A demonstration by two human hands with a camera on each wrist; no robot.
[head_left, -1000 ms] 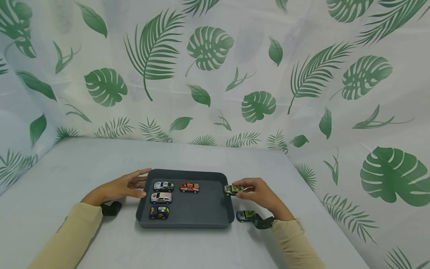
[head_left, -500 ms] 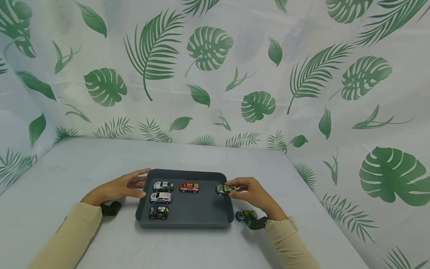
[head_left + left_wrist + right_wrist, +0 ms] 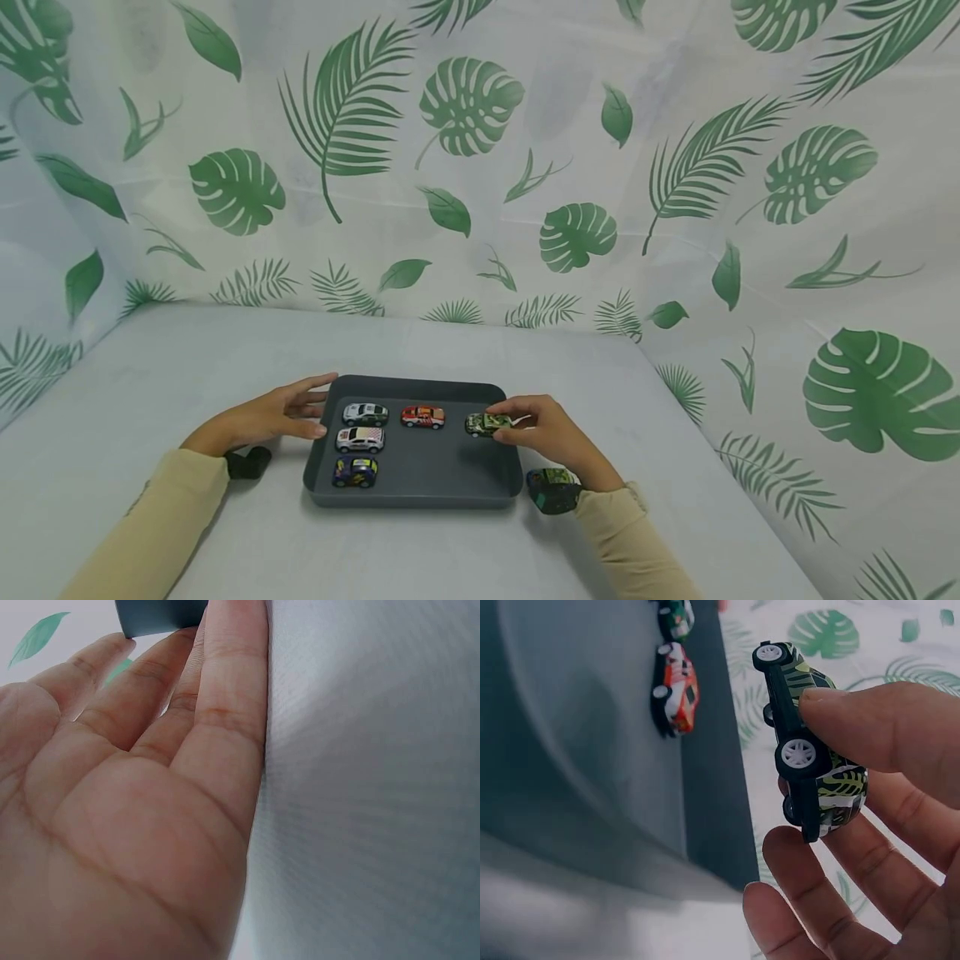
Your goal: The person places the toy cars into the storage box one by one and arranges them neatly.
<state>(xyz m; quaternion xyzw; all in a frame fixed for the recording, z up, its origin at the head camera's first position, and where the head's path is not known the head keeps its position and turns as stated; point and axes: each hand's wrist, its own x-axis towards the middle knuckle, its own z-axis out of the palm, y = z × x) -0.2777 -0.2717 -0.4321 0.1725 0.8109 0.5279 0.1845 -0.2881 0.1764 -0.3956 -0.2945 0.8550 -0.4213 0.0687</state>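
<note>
My right hand (image 3: 551, 429) pinches a green camouflage toy car (image 3: 486, 425) between thumb and fingers, holding it above the right part of a dark grey tray (image 3: 420, 502). In the right wrist view the toy car (image 3: 799, 742) shows its wheels and black underside. At the tray's left side my left hand (image 3: 262, 417) rests with extended fingers touching the rim; in the left wrist view its palm (image 3: 142, 840) is turned to the camera. Inside the tray an orange-red toy car (image 3: 423, 417) sits at the back middle, left of the held one.
Along the tray's left stand a white-and-green car (image 3: 365, 414), a white checkered car (image 3: 360, 439) and a purple car (image 3: 355, 472). A blue-green car (image 3: 551, 477) lies on the table right of the tray, partly covered by the right wrist camera (image 3: 555, 498). A leaf-print cloth (image 3: 480, 208) hangs behind.
My right hand has carried the camouflage car leftward from over the tray's right rim to above its inside. The left hand keeps its place at the rim.
</note>
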